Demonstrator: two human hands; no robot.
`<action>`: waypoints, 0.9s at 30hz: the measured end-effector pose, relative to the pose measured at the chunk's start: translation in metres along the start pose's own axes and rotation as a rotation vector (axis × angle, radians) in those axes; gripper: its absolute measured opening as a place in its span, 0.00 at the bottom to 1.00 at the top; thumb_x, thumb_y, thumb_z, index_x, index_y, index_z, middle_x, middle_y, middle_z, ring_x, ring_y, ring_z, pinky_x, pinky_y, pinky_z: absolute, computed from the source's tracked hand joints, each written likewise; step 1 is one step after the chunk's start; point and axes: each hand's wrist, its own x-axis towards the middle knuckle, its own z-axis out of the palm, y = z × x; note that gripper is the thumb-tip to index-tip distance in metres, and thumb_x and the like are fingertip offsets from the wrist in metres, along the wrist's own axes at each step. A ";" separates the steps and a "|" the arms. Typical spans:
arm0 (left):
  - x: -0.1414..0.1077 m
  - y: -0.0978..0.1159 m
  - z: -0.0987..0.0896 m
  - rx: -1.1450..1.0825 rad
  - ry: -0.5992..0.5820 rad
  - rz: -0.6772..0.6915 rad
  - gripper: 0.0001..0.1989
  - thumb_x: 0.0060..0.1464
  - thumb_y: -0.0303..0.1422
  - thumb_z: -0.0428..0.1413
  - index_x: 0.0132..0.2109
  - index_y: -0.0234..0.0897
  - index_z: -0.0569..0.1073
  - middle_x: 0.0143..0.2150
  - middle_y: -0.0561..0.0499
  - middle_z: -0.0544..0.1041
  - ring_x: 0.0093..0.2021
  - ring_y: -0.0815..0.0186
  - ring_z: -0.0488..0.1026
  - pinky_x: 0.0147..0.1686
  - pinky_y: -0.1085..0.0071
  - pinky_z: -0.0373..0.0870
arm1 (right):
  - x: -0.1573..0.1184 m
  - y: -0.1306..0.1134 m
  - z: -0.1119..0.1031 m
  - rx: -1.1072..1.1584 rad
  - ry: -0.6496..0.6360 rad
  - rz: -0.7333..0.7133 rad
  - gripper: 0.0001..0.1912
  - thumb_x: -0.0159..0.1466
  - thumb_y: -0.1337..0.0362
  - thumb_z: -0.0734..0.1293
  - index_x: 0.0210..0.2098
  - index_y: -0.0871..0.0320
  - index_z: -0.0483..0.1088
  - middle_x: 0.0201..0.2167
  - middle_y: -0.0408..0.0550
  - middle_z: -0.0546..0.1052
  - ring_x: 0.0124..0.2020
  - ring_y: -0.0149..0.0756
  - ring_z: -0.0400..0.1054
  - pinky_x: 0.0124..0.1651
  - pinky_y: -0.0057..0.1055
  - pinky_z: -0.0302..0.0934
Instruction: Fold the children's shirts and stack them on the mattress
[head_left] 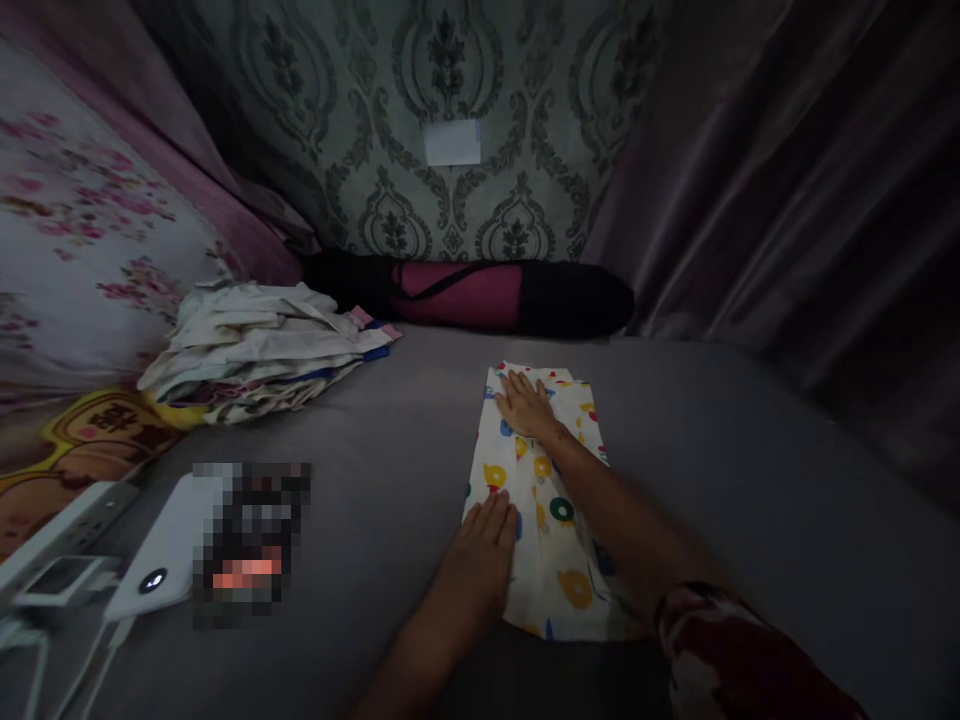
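A folded white cloth garment (574, 590) printed with yellow, green, blue and red shapes lies flat on the grey sheet, its long side pointing away from me. My right hand (525, 405) rests palm down near its far end, fingers spread. Along its left edge, closer to me, my left hand (487, 535) lies flat with the fingers stretched out. Neither hand grips anything. My right forearm crosses over the cloth and hides part of its right side.
A pile of light clothes (262, 345) sits at the back left. Behind, a black and pink rolled bag (465, 295) lies against the patterned wall. At left are a yellow cartoon cushion (105, 440), a white power bank (161, 550), a power strip (67, 525) and cables. Curtains (787, 180) hang at both sides.
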 end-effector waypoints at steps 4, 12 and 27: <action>-0.005 0.000 -0.005 -0.003 0.107 0.022 0.26 0.59 0.26 0.45 0.65 0.31 0.61 0.68 0.37 0.57 0.68 0.53 0.53 0.64 0.53 0.56 | -0.004 0.011 -0.012 0.070 0.032 0.041 0.32 0.70 0.53 0.46 0.69 0.62 0.47 0.71 0.52 0.46 0.71 0.40 0.36 0.69 0.45 0.29; -0.014 0.005 -0.015 -0.116 0.343 0.052 0.18 0.62 0.31 0.46 0.57 0.36 0.68 0.61 0.40 0.69 0.62 0.55 0.65 0.60 0.55 0.64 | -0.007 0.044 -0.007 -0.069 0.165 0.399 0.37 0.69 0.51 0.48 0.67 0.75 0.49 0.69 0.65 0.50 0.70 0.52 0.39 0.68 0.49 0.31; -0.014 0.005 -0.021 -0.233 0.596 0.051 0.12 0.61 0.29 0.49 0.49 0.38 0.72 0.51 0.42 0.76 0.53 0.58 0.73 0.52 0.59 0.72 | -0.004 0.015 -0.002 -0.086 0.037 0.144 0.32 0.70 0.49 0.46 0.69 0.57 0.49 0.71 0.52 0.48 0.70 0.45 0.38 0.67 0.52 0.30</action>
